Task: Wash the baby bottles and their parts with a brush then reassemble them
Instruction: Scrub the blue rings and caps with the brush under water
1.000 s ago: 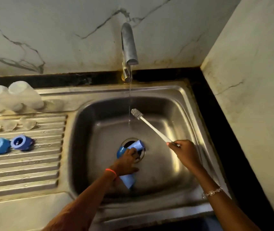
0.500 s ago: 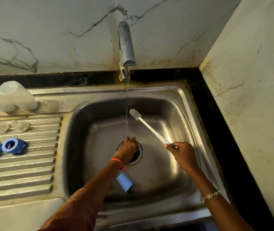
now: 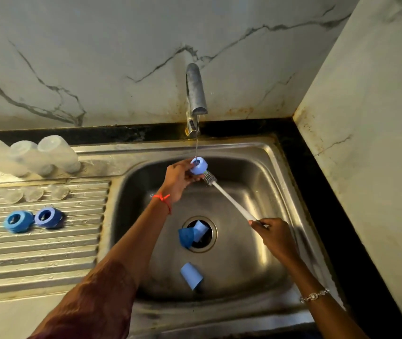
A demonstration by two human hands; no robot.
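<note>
While a thin stream from the tap (image 3: 196, 94) falls onto it, the left hand (image 3: 178, 178) holds a light blue bottle ring (image 3: 198, 166) over the back of the sink (image 3: 256, 145), fingers curled round it. The right hand (image 3: 272, 234) grips the end of the white brush (image 3: 229, 199), whose bristle head touches the ring's side. Two blue caps (image 3: 185, 237) lie over the drain, a third cap (image 3: 191, 275) nearer the front, and on the drainboard (image 3: 48, 253) sit three clear bottles (image 3: 28, 156), clear nipples (image 3: 33, 193) and two more rings (image 3: 48, 217).
</note>
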